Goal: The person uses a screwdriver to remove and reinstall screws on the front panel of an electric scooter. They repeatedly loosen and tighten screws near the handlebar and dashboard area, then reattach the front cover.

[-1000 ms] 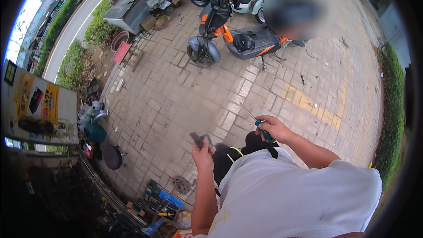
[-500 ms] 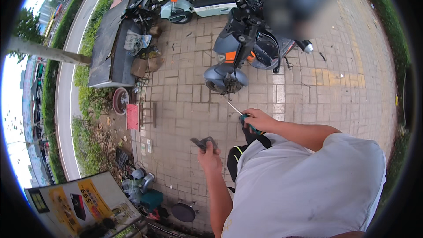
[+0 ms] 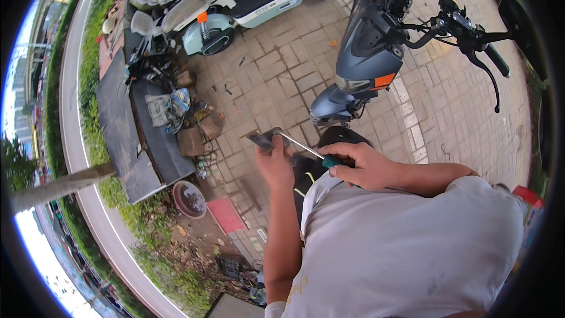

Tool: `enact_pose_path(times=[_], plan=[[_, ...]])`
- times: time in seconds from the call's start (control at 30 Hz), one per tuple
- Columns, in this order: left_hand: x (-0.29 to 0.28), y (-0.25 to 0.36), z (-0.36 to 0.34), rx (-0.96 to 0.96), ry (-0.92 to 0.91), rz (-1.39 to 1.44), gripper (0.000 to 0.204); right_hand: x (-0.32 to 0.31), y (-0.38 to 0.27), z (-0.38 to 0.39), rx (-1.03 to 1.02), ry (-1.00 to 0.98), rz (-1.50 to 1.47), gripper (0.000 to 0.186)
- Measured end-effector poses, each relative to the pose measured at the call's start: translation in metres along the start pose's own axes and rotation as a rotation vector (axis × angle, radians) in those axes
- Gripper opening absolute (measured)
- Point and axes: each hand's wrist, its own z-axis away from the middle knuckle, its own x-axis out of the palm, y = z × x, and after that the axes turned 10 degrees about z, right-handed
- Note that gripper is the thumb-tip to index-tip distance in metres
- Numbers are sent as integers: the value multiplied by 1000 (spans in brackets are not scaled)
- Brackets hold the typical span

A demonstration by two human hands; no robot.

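Observation:
My left hand (image 3: 275, 166) is closed around a small dark part (image 3: 259, 139), its thumb lying along it; what exactly the part is I cannot make out. In my right hand (image 3: 368, 168) is a screwdriver (image 3: 303, 145) with a green handle and a bare metal shaft. The shaft slants up to the left, and its tip meets or overlaps the dark part beside my left fingers. Whether the two touch I cannot tell. Beyond my hands stands a blue-grey scooter (image 3: 368, 47) with orange accents, its front toward me.
Parked pale-green scooters (image 3: 268, 9) line the back. At the left a dark box-like cover (image 3: 162, 135) has bricks (image 3: 189, 141) and plastic bags (image 3: 168, 108) beside it. A round pot (image 3: 189, 199) and a red board (image 3: 225, 215) lie nearer. A tree trunk (image 3: 59, 187) leans in.
My view has turned, and the scooter appears larger and nearer. My hands have come together: the screwdriver tip, earlier pointing toward the scooter's wheel, is now at the dark part.

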Motion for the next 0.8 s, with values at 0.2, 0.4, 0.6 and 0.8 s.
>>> enact_pose_path(times=[0.2, 0.4, 0.6, 0.8], plan=[[15, 51, -112, -38, -290, -112, 18, 27, -44, -80, 59, 307, -36, 42], [54, 69, -226, -74, -445, -295, 18, 2, -66, -167, 58, 468, -98, 40], [124, 72, -300, -178, -691, -492, 21, -35, -91, -216, 43, 769, -173, 38], [192, 50, -340, -430, -976, -487, 28, -57, -109, -234, 172, 1041, -296, 37]])
